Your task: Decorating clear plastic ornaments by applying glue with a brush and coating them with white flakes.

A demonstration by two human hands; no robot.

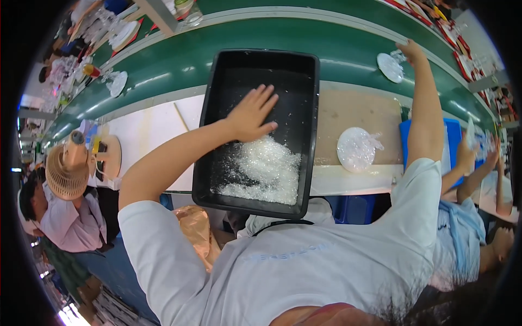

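Glittering clear plastic bits (pixel 263 171) heap in one black tray (pixel 304 108) at the bench edge, the left hand (pixel 253 114) flat and empty above them, the right hand (pixel 410 51) fingering one white disc (pixel 390 67), grip unclear.

A pale bench (pixel 152 130) runs left to right, with a green conveyor belt (pixel 337 54) along its far edge. A black tray (pixel 255 130) of clear plastic bits (pixel 263 171) sits mid-bench, overhanging the near edge. Right of it lies a round clear plastic disc (pixel 356 149), then a blue pad (pixel 405 141). Another disc (pixel 390 67) rests on the belt.
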